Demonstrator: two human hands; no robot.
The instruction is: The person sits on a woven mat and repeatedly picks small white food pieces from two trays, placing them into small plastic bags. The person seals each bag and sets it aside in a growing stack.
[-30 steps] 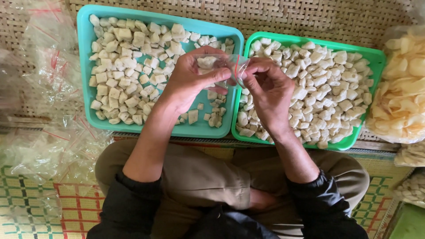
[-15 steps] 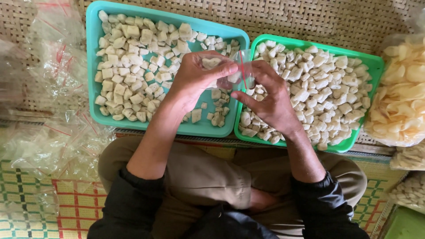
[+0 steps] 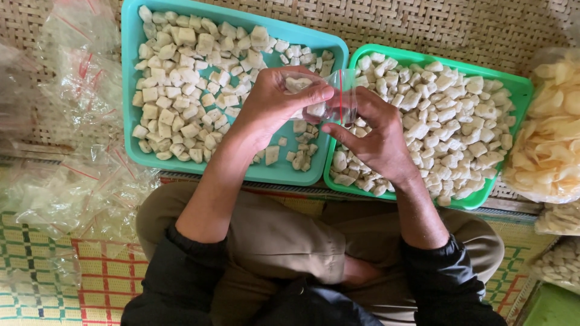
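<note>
Two hands of mine met over the middle, right where the two trays touched. My left hand (image 3: 272,105) was curled around a little clear plastic bag (image 3: 331,102). My thumb and fingers pinched it tight near its top. My right hand (image 3: 377,136) held the other side of the same bag, with its fingers closed on the edge. The bag had a thin red line near its mouth. Some pale chunks (image 3: 314,110) sat inside it, but I could not tell how many.

Under my left hand was the teal tray (image 3: 130,90). It was full of pale, blocky pieces (image 3: 181,78), mostly heaped at the far and left parts. A few loose ones lay near my wrist. Under my right hand was the green tray (image 3: 513,90), just beside the teal one. It was full of rounder white pieces (image 3: 453,121).

Both trays sat on a woven mat (image 3: 423,24). On my left lay a messy pile of empty clear bags (image 3: 66,121) with red lines on them. On my right sat a big bag of yellow crackers (image 3: 553,133), and a smaller packed bag (image 3: 562,265) sat nearer to me. My legs were crossed in tan trousers (image 3: 284,235), and my sleeves (image 3: 181,271) were black.
</note>
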